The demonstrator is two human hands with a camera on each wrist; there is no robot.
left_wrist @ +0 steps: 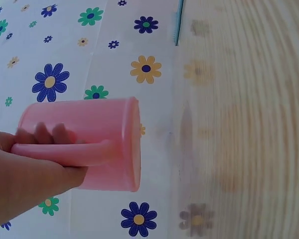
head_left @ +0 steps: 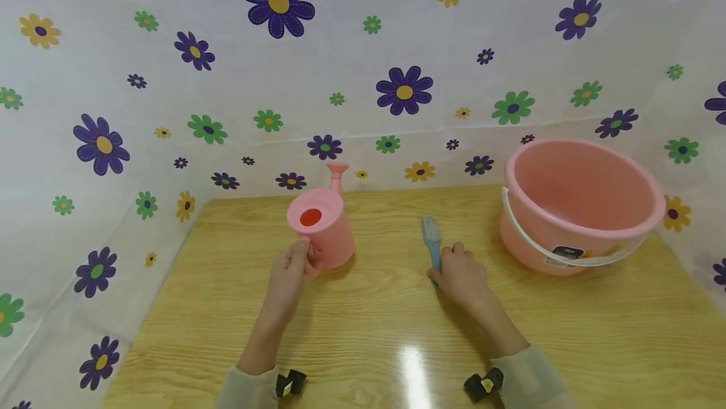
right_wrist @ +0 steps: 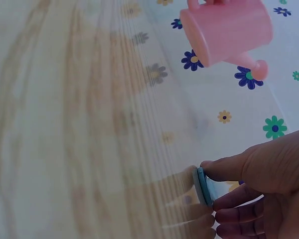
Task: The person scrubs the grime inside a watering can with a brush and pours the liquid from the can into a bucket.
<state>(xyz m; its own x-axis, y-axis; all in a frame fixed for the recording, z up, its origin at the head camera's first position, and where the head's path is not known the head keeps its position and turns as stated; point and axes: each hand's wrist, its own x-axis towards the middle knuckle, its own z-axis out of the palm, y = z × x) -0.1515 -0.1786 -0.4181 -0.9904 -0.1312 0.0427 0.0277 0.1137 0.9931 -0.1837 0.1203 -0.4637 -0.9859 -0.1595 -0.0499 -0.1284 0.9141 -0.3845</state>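
Observation:
A pink watering can (head_left: 331, 242) with a red inside is left of centre in the head view, its spout pointing to the back. My left hand (head_left: 288, 276) grips the can by its handle. In the left wrist view, cloth shows between the can's base and the tabletop, so the can (left_wrist: 89, 117) hangs clear of the wood. To the right, a blue brush (head_left: 432, 239) has its pale bristles facing up and its head toward the back. My right hand (head_left: 464, 276) pinches its handle between thumb and fingers, close over the table (head_left: 380, 308).
Right of my right hand stands a large pink bucket (head_left: 544, 213), its white handle (head_left: 590, 262) hanging down at the front. Behind the table and along its sides hangs a white cloth (head_left: 340, 62) printed with purple, green and yellow flowers.

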